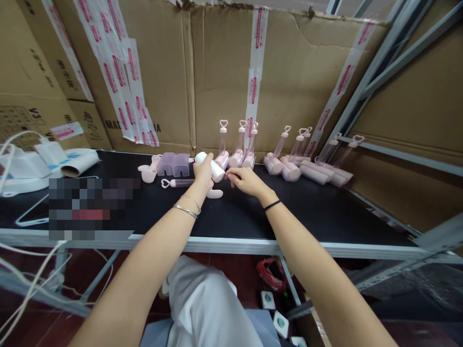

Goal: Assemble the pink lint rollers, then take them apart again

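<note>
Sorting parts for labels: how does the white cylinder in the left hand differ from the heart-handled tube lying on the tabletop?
The white cylinder is opaque; the heart-handled tube is see-through. The white cylinder is thicker; the heart-handled tube is slimmer. The left hand holds the white cylinder; the heart-handled tube lies on the black tabletop. Both are elongated.

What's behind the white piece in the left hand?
Pink pieces with clear tubes and heart-shaped tops stand just beyond the white piece, with a cardboard panel at the back. Whatever the piece and left hand directly cover cannot be seen.
</note>
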Action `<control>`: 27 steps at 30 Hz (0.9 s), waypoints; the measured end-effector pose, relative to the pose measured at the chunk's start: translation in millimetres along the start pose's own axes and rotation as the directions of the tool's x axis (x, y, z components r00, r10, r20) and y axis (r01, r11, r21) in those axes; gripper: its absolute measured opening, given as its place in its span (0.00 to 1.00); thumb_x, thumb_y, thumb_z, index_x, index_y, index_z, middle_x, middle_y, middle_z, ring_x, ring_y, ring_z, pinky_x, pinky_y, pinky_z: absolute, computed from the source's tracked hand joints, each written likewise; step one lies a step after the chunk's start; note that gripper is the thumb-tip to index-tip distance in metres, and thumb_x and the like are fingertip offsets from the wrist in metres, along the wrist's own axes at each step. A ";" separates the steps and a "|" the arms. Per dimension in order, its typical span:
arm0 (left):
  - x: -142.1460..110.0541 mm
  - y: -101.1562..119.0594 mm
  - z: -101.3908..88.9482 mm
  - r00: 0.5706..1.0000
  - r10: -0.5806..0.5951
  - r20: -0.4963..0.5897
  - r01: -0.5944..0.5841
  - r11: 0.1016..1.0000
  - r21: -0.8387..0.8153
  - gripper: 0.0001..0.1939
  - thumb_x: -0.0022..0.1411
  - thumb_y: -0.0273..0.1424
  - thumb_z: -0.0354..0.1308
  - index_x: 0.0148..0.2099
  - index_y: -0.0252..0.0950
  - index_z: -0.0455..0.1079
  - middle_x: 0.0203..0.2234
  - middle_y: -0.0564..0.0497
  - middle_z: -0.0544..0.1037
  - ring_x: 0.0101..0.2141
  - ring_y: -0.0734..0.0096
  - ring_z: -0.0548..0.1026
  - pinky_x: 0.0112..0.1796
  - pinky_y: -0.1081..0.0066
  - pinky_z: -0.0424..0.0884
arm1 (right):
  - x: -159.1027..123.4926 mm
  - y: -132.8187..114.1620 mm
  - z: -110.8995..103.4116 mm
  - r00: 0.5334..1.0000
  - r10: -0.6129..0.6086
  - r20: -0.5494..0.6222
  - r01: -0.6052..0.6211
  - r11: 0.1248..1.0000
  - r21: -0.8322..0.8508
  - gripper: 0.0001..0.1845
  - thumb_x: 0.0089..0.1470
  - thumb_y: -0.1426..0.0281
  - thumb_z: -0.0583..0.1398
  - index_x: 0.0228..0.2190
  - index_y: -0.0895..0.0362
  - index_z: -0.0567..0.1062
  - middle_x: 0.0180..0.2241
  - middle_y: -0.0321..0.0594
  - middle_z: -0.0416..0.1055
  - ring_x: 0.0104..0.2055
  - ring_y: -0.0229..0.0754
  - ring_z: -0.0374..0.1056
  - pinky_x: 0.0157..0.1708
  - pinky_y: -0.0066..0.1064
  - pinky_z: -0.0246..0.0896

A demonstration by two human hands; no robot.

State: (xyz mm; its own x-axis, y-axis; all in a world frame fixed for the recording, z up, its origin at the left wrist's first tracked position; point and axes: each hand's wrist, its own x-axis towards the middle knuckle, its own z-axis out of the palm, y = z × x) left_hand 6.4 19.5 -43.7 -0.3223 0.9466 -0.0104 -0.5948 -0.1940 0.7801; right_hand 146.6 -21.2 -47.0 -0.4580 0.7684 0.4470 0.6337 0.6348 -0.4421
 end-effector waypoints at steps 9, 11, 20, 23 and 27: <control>3.1 -2.3 -1.3 1.000 0.011 0.023 -0.011 1.000 0.010 0.10 0.55 0.28 0.61 0.30 0.36 0.59 0.17 0.56 0.71 0.19 0.72 0.73 0.25 0.71 0.72 | 1.2 2.1 0.8 1.000 0.018 0.001 -0.018 0.999 0.035 0.12 0.59 0.74 0.52 0.33 0.60 0.75 0.22 0.33 0.72 0.24 0.34 0.62 0.33 0.26 0.54; 4.4 -3.3 -1.7 0.999 0.010 0.035 -0.011 1.000 0.011 0.10 0.55 0.28 0.61 0.31 0.36 0.59 0.17 0.56 0.70 0.19 0.72 0.73 0.25 0.72 0.72 | 1.6 2.5 0.8 1.000 0.020 0.000 -0.020 0.999 0.045 0.12 0.59 0.74 0.51 0.33 0.60 0.75 0.22 0.34 0.73 0.25 0.34 0.62 0.33 0.26 0.54; 2.8 -3.9 0.0 0.999 0.047 0.014 -0.048 0.999 0.024 0.11 0.55 0.26 0.61 0.32 0.37 0.58 0.17 0.58 0.69 0.17 0.74 0.71 0.24 0.72 0.71 | 0.1 -3.2 -1.8 1.000 0.008 0.025 -0.007 0.999 -0.050 0.12 0.58 0.75 0.52 0.33 0.60 0.76 0.23 0.35 0.71 0.25 0.34 0.63 0.34 0.26 0.54; 5.9 -5.9 -1.0 0.998 0.065 0.023 -0.066 0.996 0.055 0.12 0.54 0.27 0.62 0.35 0.38 0.58 0.18 0.58 0.69 0.18 0.74 0.72 0.25 0.72 0.72 | -1.3 -6.6 -5.5 0.998 0.014 0.061 -0.007 0.993 -0.114 0.13 0.58 0.76 0.52 0.33 0.61 0.77 0.24 0.37 0.72 0.27 0.35 0.64 0.35 0.27 0.54; 18.1 -11.3 -3.4 0.995 0.102 0.004 -0.102 0.994 0.044 0.14 0.54 0.30 0.64 0.38 0.38 0.60 0.21 0.58 0.70 0.21 0.74 0.73 0.29 0.71 0.73 | -4.3 -3.7 -12.1 0.981 0.071 0.183 -0.038 0.983 -0.179 0.12 0.56 0.76 0.53 0.32 0.59 0.77 0.26 0.38 0.73 0.29 0.37 0.66 0.35 0.27 0.54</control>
State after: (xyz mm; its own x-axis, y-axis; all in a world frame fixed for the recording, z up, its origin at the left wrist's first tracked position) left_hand 4.8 37.9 -54.9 -0.3785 0.9228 0.0721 -0.5255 -0.2784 0.8039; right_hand 153.8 -27.8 -37.8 -0.5179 0.8135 0.2646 0.7521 0.5803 -0.3124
